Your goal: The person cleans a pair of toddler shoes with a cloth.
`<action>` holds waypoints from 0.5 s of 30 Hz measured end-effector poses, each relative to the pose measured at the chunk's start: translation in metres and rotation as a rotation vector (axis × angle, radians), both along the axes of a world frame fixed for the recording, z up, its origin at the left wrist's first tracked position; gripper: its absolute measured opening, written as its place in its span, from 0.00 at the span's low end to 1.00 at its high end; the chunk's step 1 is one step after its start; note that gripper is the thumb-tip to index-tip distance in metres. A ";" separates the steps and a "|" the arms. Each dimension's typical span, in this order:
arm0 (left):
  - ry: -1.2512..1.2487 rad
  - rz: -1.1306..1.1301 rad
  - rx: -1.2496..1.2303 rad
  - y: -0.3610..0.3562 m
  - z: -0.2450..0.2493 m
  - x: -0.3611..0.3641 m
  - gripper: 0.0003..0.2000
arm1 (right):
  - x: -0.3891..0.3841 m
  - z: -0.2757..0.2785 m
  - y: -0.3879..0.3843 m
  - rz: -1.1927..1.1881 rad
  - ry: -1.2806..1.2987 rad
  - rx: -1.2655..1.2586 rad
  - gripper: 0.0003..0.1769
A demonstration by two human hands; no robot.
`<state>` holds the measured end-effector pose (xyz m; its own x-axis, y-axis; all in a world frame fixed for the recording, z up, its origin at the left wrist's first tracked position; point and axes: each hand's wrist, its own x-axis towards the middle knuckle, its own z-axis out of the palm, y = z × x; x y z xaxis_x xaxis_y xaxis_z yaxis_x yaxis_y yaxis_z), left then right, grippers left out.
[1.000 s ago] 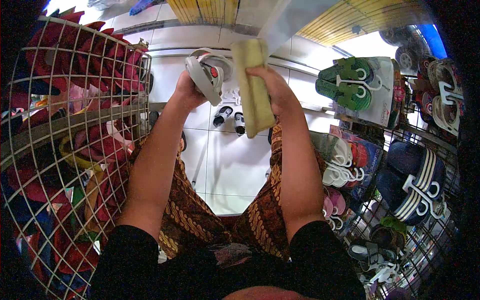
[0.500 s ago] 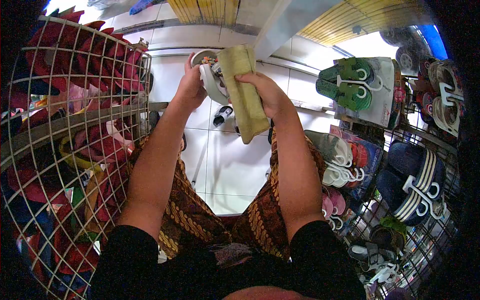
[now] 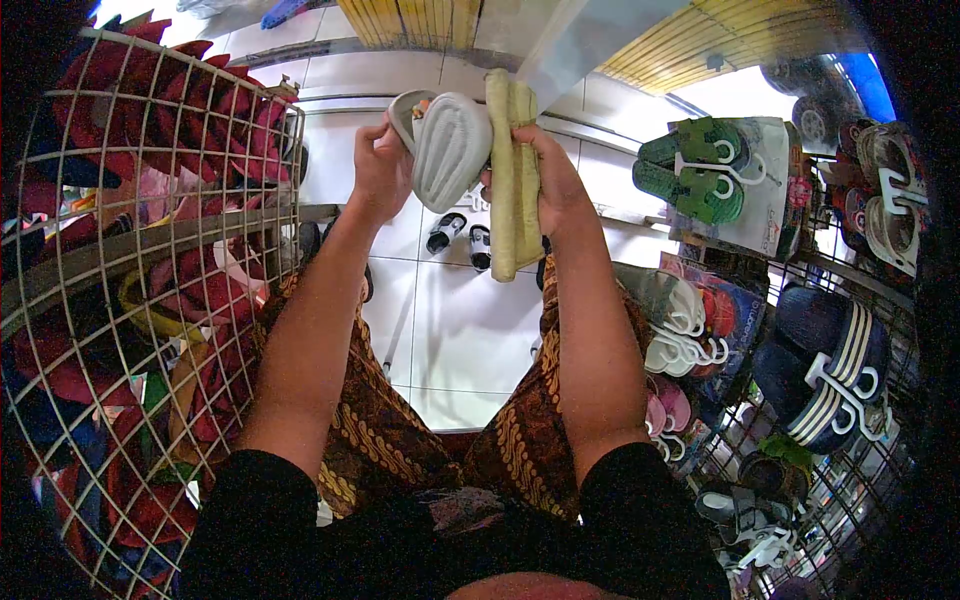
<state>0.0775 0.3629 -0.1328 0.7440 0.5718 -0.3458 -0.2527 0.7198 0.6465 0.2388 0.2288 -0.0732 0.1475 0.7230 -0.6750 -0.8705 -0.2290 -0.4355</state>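
Observation:
Out in front of me, my left hand is closed round the edge of a pair of small pale grey sandals. One ribbed sole faces me, and a bit of orange shows near the top of the pair. My right hand grips a folded yellow-green cloth, thumb on its near face. The cloth hangs upright beside the sandals, its left edge right at the sole. Below them, a pair of small black-and-white shoes rests on the white tiled floor.
A wire rack filled with dark red footwear rises on my left. On my right, green sandals and navy striped slides hang on white hooks from a wire grid. Yellow slatted panels stand beyond the floor rail.
The sandals have turned so a sole now faces me. The cloth has swung more upright and moved slightly right, away from over the sandals. More of the floor shoes shows.

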 end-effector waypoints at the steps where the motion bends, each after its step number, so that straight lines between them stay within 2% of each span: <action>1: -0.180 -0.051 -0.132 0.002 0.000 -0.004 0.29 | 0.001 -0.004 0.000 -0.006 0.036 0.022 0.23; 4: -0.062 -0.125 -0.093 0.000 0.011 -0.003 0.32 | 0.004 -0.013 -0.002 -0.002 0.098 0.053 0.23; 7: -0.077 -0.251 -0.126 0.008 -0.011 -0.009 0.35 | 0.003 -0.009 -0.003 0.053 0.053 0.015 0.23; 10: 0.105 -0.173 -0.028 0.005 -0.019 -0.004 0.39 | 0.001 0.000 -0.003 0.078 -0.004 -0.016 0.23; 12: 0.155 -0.094 0.179 -0.004 -0.004 0.001 0.37 | 0.001 0.001 -0.001 0.075 -0.012 -0.017 0.23; 14: 0.154 -0.068 0.227 -0.007 0.004 0.002 0.37 | 0.003 0.000 -0.002 0.052 0.007 0.001 0.23; 15: 0.128 -0.084 0.172 -0.005 0.004 0.001 0.38 | 0.005 -0.002 -0.002 0.040 0.017 0.009 0.24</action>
<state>0.0780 0.3577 -0.1285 0.7476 0.5687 -0.3432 -0.1049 0.6113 0.7844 0.2437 0.2264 -0.0751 0.1071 0.7342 -0.6704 -0.8679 -0.2599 -0.4233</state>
